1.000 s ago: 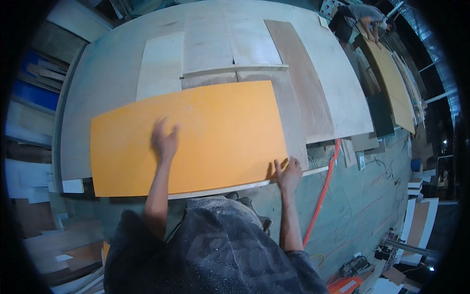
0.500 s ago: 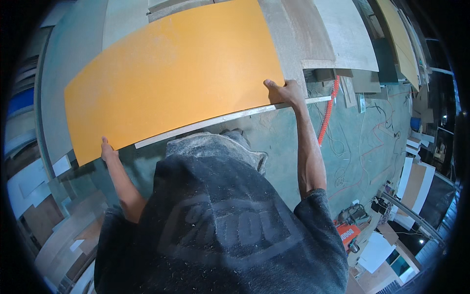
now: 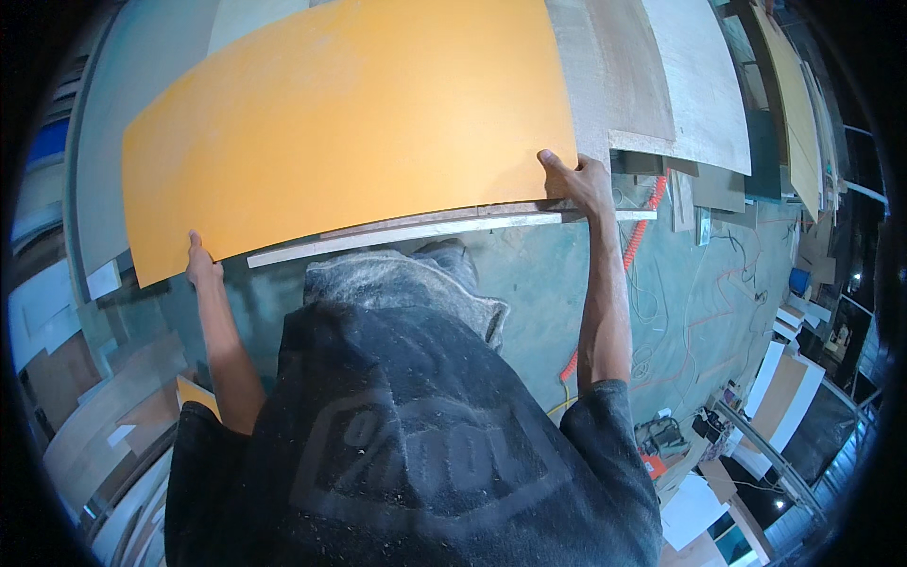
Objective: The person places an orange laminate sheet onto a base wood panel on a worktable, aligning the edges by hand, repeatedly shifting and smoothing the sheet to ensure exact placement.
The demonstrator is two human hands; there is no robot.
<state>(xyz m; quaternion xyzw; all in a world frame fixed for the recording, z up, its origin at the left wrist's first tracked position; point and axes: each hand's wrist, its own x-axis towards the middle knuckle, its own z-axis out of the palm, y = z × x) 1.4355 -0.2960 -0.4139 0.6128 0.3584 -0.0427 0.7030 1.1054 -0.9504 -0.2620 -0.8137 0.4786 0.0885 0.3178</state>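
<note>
A large orange-yellow panel (image 3: 359, 123) with pale dusty smears spans the space in front of me. My left hand (image 3: 200, 265) grips its near edge close to the left corner, thumb on top and fingers out of sight underneath. At the near right corner my right hand (image 3: 578, 181) holds it the same way, thumb resting on the face. A long pale wooden strip (image 3: 425, 229) runs just below the panel's near edge, passing beneath my right wrist. Grey-brown boards (image 3: 628, 71) lie under and beyond the panel.
A coiled orange-red hose (image 3: 657, 194) hangs at the right, with thin cables trailing over the green floor (image 3: 539, 274). Leaning boards (image 3: 789, 104) stand at the far right. White and brown offcuts (image 3: 123, 406) are piled at the left. A red machine (image 3: 654, 465) sits low right.
The panel's near edge has swung more level, its left end shifting farther away. Its right end sits slightly more to the right in view. Both hands keep their hold.
</note>
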